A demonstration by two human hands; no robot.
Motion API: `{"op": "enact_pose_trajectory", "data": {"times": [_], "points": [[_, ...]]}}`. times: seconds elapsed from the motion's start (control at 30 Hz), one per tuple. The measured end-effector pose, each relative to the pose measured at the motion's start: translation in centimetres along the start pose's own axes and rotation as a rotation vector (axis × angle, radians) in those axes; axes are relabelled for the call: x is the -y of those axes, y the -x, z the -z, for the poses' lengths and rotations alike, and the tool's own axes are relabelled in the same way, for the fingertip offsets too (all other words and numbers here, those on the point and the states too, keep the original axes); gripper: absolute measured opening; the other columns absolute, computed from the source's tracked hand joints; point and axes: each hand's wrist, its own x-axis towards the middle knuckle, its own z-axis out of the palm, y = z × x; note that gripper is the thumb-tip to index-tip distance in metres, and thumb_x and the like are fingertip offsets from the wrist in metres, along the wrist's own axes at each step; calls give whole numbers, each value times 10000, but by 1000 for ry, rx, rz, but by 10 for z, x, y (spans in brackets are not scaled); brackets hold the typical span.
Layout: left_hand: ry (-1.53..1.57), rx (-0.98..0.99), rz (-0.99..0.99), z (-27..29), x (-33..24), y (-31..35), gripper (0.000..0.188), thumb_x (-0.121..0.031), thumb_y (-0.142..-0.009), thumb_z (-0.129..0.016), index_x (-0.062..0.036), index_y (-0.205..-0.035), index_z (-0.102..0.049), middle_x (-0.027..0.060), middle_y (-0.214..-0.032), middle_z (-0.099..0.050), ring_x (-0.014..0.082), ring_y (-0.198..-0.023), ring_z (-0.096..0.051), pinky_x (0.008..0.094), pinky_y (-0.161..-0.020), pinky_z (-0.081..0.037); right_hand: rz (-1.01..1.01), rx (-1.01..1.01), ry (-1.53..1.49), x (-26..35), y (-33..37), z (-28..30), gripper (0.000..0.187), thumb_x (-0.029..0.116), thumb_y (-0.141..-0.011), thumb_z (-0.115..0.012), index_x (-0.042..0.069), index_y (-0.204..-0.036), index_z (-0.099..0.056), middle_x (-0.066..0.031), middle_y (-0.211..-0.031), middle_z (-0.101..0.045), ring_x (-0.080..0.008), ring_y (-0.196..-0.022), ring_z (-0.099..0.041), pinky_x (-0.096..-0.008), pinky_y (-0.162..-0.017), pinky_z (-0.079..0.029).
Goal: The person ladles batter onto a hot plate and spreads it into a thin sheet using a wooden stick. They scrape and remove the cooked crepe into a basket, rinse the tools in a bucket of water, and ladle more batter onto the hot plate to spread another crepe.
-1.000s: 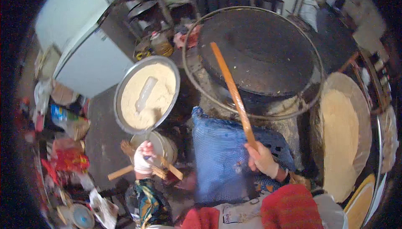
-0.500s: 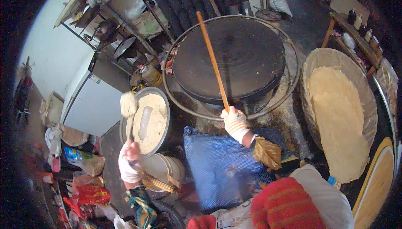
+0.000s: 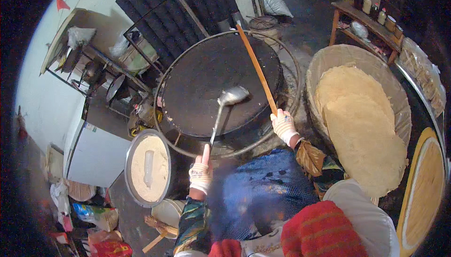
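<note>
My left hand (image 3: 200,176), in a whitish glove, grips a long-handled metal ladle (image 3: 233,96), one finger stretched along the handle. Its shiny bowl is over the large round dark griddle (image 3: 197,78); whether it touches the surface I cannot tell. In my right hand (image 3: 284,126), gloved too, is a long wooden stick (image 3: 258,69), slanting up and left over the griddle's right side. Left of the griddle, a metal basin (image 3: 170,165) holds pale batter (image 3: 161,158) with a long hollow in it.
A metal ring (image 3: 297,66) surrounds the griddle. On the right, thin tan flatbreads (image 3: 359,130) lie stacked in a lined basket (image 3: 399,92), beside an oval board (image 3: 423,186). Blue quilted cloth (image 3: 263,191) lies before me. Shelves (image 3: 105,55) stand at left; a wooden bench (image 3: 366,22) bears bottles.
My left hand has brought the ladle from above the batter basin rightward over the griddle. The view has shifted to the right. My right hand still holds the stick.
</note>
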Motion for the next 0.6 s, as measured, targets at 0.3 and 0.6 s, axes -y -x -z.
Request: {"op": "enact_pose_trajectory", "data": {"times": [0.3,0.6], "points": [[-103,-31,-60,-9,-2,-13,688,-49,-773,-560,-203,-1404,-333,129,-871,-545,327,-745,-572,440,-606,-489,-62,-33,334,4,-17,26,159,247,-906,-501,89,-923,-511,-117,-704,-567,-245,-652,-559,-380,-571,-437],[87,-119,92,-1,-9,-2,648,-25,-835,-562,-146,-1421,-315,95,-905,-559,293,-733,-571,406,-645,-484,-453,257,-685,101,-17,75,185,234,-938,-473,64,-1008,-450,-33,-644,-496,-134,-452,-479,-278,-412,-434]]}}
